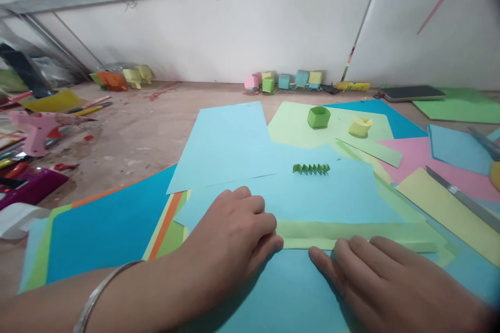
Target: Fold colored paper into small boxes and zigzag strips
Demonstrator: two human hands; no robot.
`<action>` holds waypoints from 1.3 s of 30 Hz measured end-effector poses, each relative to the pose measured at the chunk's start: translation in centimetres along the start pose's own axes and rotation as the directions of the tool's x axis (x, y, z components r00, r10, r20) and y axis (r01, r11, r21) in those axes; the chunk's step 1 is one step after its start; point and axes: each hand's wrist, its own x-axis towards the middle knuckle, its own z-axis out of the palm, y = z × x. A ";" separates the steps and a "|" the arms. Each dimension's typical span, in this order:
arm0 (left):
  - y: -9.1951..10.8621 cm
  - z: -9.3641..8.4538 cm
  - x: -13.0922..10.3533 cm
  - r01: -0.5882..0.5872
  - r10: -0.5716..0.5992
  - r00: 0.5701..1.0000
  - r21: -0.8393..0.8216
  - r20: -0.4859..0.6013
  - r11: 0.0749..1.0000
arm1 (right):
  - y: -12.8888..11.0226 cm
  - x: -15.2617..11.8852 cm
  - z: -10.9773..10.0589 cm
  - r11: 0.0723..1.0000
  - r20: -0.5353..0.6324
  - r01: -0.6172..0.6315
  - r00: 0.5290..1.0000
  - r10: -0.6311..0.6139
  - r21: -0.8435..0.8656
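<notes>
A long light green paper strip [312,230] lies crosswise in front of me, with a fold running along its near edge. At its left end, the curled fingers and thumb of my left hand [238,234] hold it against the paper below. My right hand [383,276] presses the folded edge farther right, fingers bent together and thumb reaching left. Light blue sheets [281,291] lie under the strip. Just beyond it rests a small green accordion-folded paper piece [311,169]. Farther back stand a green paper box [319,117] and a pale yellow folded paper piece [360,126].
Several small paper cubes [284,81] line the wall beside a yellow glue stick [353,86]. A pink glue gun [37,130] and purple tool [33,187] lie left. At right are a utility knife [464,197], a dark phone-like slab [412,93] and coloured sheets [461,104].
</notes>
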 end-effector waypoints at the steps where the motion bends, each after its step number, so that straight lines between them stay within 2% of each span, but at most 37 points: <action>1: -0.1 -0.1 0.1 0.009 -0.010 1.000 0.019 0.012 1.000 | 0.0 0.0 0.1 1.000 -0.009 0.000 1.000 0.000 0.004; 9: -0.8 -1.1 0.1 0.035 -0.053 0.990 0.137 0.131 0.990 | -0.2 -0.1 0.7 0.999 -0.056 -0.018 0.998 0.019 0.032; 15: -1.5 -1.0 -0.8 0.025 -0.044 0.993 0.165 0.113 0.986 | 0.0 -0.2 0.6 1.000 -0.067 -0.003 0.998 0.005 0.030; 20: -1.9 -1.2 -1.0 -0.047 0.035 0.997 0.192 0.067 0.980 | -0.2 -0.7 0.9 0.998 -0.037 -0.030 0.999 0.032 0.049; 26: -1.8 -1.2 -1.0 -0.026 0.006 0.994 0.175 0.111 0.984 | -0.5 -0.9 1.6 0.997 -0.089 -0.037 0.995 0.044 0.071; 33: -2.0 -1.2 -1.3 -0.044 0.037 0.997 0.095 0.072 0.995 | -0.5 -0.8 1.5 0.995 -0.083 -0.048 0.995 0.056 0.091; 39: -2.1 -0.9 -0.6 -0.013 0.008 0.999 0.127 0.042 0.992 | -0.5 -0.7 1.2 0.991 -0.081 -0.054 0.995 0.064 0.120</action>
